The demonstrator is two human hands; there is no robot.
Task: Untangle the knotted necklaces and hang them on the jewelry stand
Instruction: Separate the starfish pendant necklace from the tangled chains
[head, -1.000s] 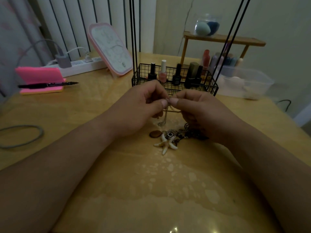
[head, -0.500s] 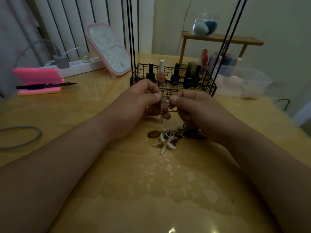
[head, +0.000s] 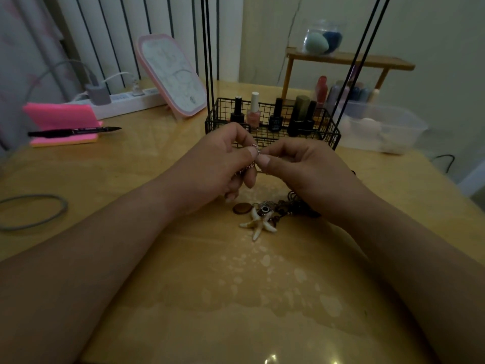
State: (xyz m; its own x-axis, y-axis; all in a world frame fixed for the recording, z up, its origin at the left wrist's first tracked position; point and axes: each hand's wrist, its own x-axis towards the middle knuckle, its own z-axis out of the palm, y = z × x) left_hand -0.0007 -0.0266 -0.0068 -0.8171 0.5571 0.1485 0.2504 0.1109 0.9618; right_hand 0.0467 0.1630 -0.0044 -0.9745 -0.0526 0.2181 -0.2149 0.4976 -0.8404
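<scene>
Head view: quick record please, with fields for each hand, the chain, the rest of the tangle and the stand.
left hand: pinches silver chain
right hand: pinches same chain, thumb tips nearly meeting
silver chain: held above table, short loop between thumbs
tangle: on table, partly under right hand, starfish pendant at its near edge
wire basket: behind hands, holds nail polish bottles; black rods rise out of frame
hung: nothing visible

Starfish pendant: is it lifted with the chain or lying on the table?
Lying on the table. The starfish pendant rests flat, while the left hand and right hand pinch a silver chain above it.
</scene>
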